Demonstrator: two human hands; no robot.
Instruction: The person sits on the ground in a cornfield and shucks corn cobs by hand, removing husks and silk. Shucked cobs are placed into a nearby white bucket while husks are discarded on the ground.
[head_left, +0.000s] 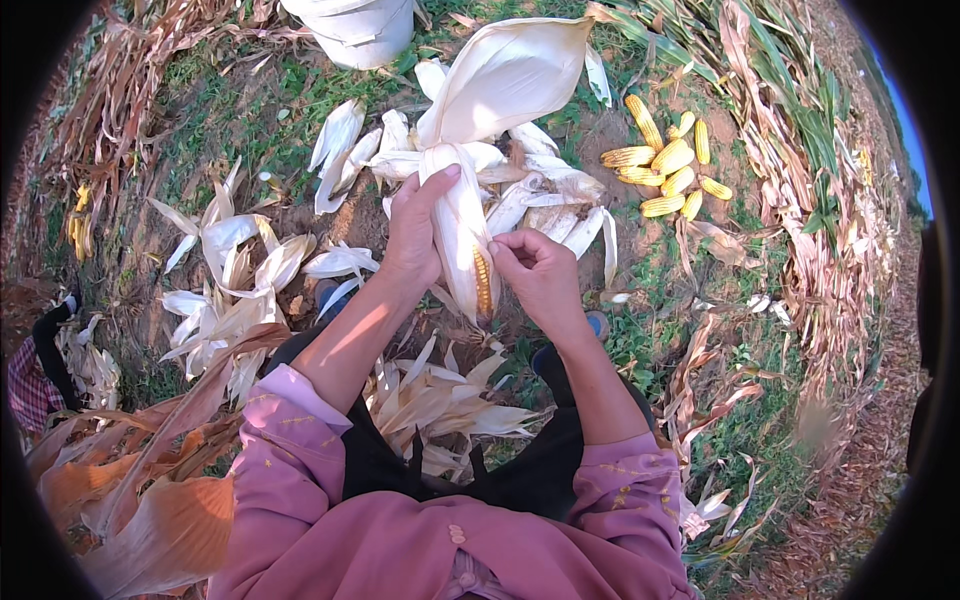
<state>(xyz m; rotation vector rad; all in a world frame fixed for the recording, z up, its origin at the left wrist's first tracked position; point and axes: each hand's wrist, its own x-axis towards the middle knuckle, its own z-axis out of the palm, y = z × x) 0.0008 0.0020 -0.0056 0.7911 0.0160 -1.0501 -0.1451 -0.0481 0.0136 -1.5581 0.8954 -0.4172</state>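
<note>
My left hand (418, 225) grips an ear of corn (461, 225) around its upper part, the thumb lying along the pale husk. A strip of yellow kernels (481, 281) shows through a split in the husk near the lower end. One broad husk leaf (514, 71) is peeled back and stands out beyond the top of the ear. At the split's right edge, my right hand (538, 274) pinches the husk between thumb and forefinger. Behind the ear lies a pile of corn ears in their husks (555, 180), partly hidden by it.
Several bare yellow cobs (673, 157) lie heaped on the ground at right. A white bucket (360, 30) stands at the top. Stripped husks (442, 397) lie between my feet, more husks (225, 307) at left. Dry cornstalks (802, 150) line the right side. Another person's sleeve (34, 382) shows far left.
</note>
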